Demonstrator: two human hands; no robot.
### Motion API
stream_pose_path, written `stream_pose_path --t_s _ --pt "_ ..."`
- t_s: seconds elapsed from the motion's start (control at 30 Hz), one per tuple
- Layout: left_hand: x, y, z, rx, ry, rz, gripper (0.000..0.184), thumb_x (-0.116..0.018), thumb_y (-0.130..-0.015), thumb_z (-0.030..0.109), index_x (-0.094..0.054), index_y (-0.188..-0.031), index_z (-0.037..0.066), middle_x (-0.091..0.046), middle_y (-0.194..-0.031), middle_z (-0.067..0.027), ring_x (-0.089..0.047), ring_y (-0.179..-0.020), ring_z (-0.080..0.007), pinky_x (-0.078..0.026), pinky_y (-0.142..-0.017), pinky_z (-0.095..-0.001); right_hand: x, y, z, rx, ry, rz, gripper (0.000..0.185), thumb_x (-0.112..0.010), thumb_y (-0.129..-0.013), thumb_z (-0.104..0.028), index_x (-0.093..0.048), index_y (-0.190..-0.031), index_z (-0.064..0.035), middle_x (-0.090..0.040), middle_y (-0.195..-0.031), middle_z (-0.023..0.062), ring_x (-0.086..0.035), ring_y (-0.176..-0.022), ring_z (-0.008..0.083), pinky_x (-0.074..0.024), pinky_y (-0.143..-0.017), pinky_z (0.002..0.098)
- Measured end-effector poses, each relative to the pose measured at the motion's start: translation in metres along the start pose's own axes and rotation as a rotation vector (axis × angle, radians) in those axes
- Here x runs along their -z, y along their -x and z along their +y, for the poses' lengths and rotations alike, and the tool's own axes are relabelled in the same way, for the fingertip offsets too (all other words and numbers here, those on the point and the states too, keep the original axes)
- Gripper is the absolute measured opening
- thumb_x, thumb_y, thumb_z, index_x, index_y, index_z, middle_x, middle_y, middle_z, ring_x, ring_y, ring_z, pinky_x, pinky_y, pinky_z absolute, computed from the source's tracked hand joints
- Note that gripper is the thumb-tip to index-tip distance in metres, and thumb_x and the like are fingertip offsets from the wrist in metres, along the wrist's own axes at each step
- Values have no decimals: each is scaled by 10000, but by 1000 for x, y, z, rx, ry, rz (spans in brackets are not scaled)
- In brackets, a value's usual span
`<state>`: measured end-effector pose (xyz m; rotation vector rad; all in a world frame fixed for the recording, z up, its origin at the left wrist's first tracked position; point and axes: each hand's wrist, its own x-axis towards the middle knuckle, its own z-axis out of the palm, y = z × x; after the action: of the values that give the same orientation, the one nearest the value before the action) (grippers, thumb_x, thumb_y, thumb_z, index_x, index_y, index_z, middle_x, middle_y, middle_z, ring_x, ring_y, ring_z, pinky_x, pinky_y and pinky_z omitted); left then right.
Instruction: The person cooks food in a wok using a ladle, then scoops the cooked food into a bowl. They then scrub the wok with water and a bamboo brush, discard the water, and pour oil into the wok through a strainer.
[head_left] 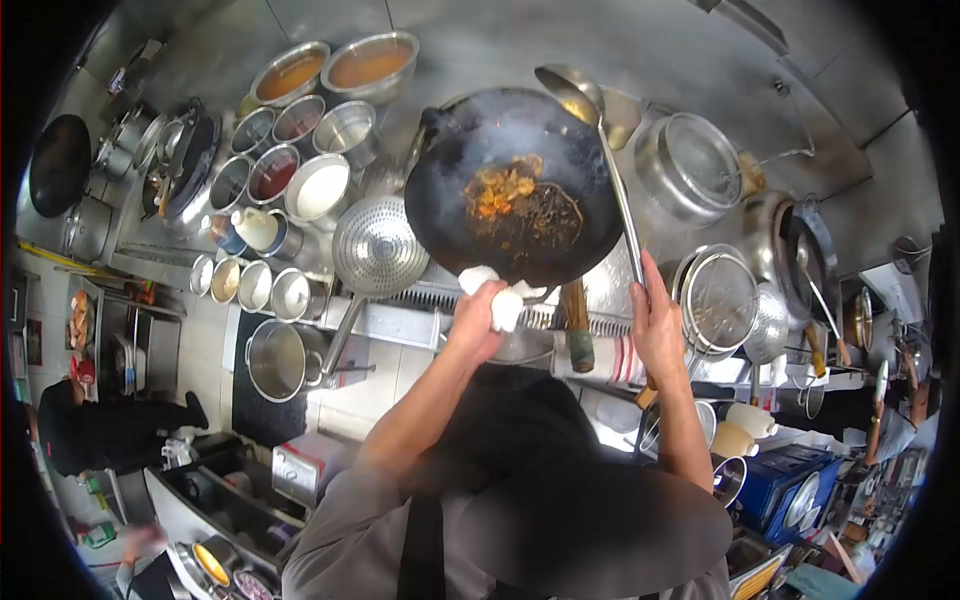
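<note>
A dark wok (440, 230) sits over the stove, with browned food pieces (500, 190) and dark oily residue inside, and smoke or steam over its far part. My left hand (478, 325) is closed around a folded white cloth (505, 308) at the wok's near rim; the cloth hides whatever part of the wok lies under it. In my right hand (657, 325) is the handle of a long metal ladle (618, 180), fingers stretched along it. The ladle's bowl is raised beyond the wok's far right rim, near some yellowish contents.
Left of the wok lies a perforated strainer (380, 245), near metal seasoning containers (318, 190) and two large pots (372, 65). Wire strainers (720, 300) and a steel pot (690, 165) stand right. A bamboo brush (578, 330) is close in front. Another person (100, 425) is far left.
</note>
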<state>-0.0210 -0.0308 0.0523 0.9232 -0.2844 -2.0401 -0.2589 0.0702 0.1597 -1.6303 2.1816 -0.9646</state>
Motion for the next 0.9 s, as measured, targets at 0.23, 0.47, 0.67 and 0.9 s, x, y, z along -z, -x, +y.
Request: stream_pose_path --t_s 0.23,0.47,0.67,0.9 --pt "43 5 -42 -501 -481 -114 612 -646 -857 -62 -355 -1381 61 -577 -1153 -79 -610 -1039 -196 -532 -900 -369 -63 0 5 -24 146 32 570 -502 -1058 -168 -298 -1580 -60 -609 -767 345 -631 -553 413 -489 -539 488" --pt "45 8 -7 -287 -348 -30 282 -663 -849 -12 -506 -1075 50 -583 -929 -48 -620 -814 -161 -553 -693 -339 -72 1 -79 -856 -1172 -507 382 -503 -1079 -369 -455 -1372 -130 -486 -687 -19 -421 -441 83 -388 -405 262" --pt "35 32 18 43 -37 -34 105 -648 -903 58 -581 -973 99 -606 -852 -22 -629 -705 -159 -539 -630 -328 -72 19 -79 -1012 -1385 -661 229 -533 -1061 -396 -471 -943 -209 -394 -598 -82 -375 -455 6 -304 -403 200" --pt "17 31 43 146 -82 -32 68 -622 -951 112 -626 -956 45 -656 -837 -53 -675 -761 -186 -556 -645 -348 -44 27 -114 -772 -1223 -465 349 -554 -1051 -239 -484 -1379 -144 -464 -719 -59 -375 -441 -17 -320 -356 181"
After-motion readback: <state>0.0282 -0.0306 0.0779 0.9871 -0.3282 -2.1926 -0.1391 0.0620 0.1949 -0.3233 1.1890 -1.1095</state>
